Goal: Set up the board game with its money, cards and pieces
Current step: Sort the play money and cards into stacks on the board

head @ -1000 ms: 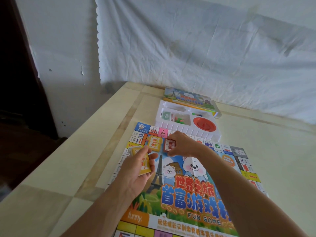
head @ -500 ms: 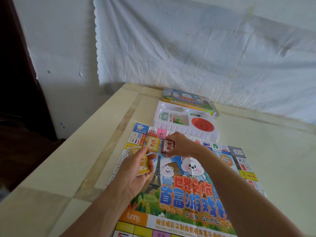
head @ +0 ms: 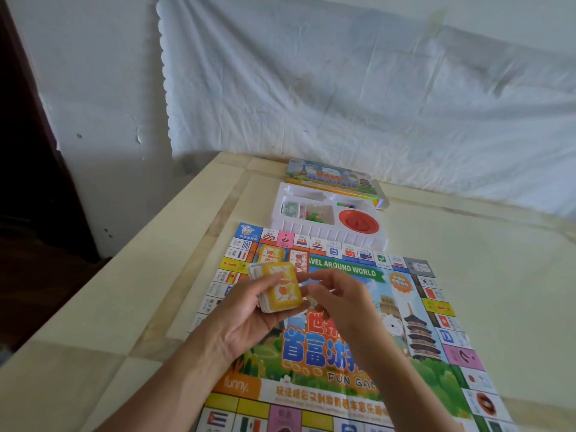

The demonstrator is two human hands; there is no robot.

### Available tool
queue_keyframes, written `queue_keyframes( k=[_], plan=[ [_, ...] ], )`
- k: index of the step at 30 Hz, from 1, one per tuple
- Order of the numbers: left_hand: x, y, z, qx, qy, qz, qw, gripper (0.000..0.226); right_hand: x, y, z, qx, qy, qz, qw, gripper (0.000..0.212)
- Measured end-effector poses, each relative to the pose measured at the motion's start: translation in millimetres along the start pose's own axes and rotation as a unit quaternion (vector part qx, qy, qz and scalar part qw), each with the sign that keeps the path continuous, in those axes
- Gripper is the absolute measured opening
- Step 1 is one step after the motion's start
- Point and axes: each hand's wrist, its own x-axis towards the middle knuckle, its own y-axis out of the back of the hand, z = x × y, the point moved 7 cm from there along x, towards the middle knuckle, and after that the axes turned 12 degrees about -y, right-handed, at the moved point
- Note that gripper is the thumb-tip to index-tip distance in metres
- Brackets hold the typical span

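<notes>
The colourful game board (head: pixel 358 353) lies flat on the table in front of me. My left hand (head: pixel 249 310) grips a stack of yellow cards (head: pixel 280 286) above the board's left side. My right hand (head: pixel 339 297) hovers just right of the stack, fingers loosely curled near its edge and holding nothing that I can see. A red card pile (head: pixel 298 260) lies on the board beyond my hands, beside a printed yellow card space (head: pixel 270 253). The white plastic tray (head: pixel 330 235) behind the board holds green money (head: pixel 291 208), small coloured pieces (head: pixel 313 215) and a red spinner (head: pixel 358 220).
The game's box lid (head: pixel 333 177) stands behind the tray near the wall. A white sheet (head: pixel 374 88) hangs over the wall. The cream table (head: pixel 483 275) stretches to the right; its left edge (head: pixel 131 266) drops to a dark floor.
My right hand left the red cards on the board and drew back to the yellow stack. My left hand lifted the stack toward the middle.
</notes>
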Motion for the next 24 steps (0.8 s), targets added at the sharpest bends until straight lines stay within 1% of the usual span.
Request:
queue_keyframes(
  k=[1, 2, 5, 8, 10, 12, 14, 16, 21, 24],
  plan=[
    [-1, -2, -2, 0.023, 0.001, -0.009, 1.000, 0.029, -4, -3, 4, 0.030, -0.011, -0.007, 0.999, 0.008],
    [-1, -2, -3, 0.042, 0.001, -0.014, 0.999, 0.029, -5, -4, 7, 0.049, -0.017, -0.008, 0.999, 0.011],
    [-2, -2, -7, 0.082, 0.000, -0.023, 0.996, 0.029, -8, -8, 11, 0.070, -0.013, 0.002, 0.997, 0.019],
    [-2, -6, -10, 0.081, 0.007, -0.051, 0.995, 0.028, -8, -8, 16, 0.088, -0.012, 0.012, 0.996, 0.015],
    [-2, -8, -10, 0.071, 0.012, -0.064, 0.995, 0.034, -8, -2, 22, 0.130, -0.027, 0.012, 0.991, 0.010],
    [-2, -9, -10, 0.097, 0.001, -0.072, 0.993, 0.037, -10, 4, 23, 0.168, -0.040, 0.001, 0.985, 0.008],
    [-2, -7, -10, 0.161, -0.021, -0.060, 0.985, 0.030, -12, 6, 22, 0.186, -0.041, -0.010, 0.982, 0.007],
    [-1, -5, -11, 0.195, -0.035, -0.039, 0.979, 0.023, -13, 5, 21, 0.187, -0.036, -0.016, 0.982, 0.007],
    [0, -5, -9, 0.129, -0.019, -0.049, 0.990, 0.031, -12, 7, 25, 0.202, -0.051, -0.012, 0.978, 0.006],
    [1, -3, -8, 0.181, -0.045, -0.035, 0.982, 0.026, -12, 7, 26, 0.199, -0.056, -0.020, 0.978, 0.005]
  ],
)
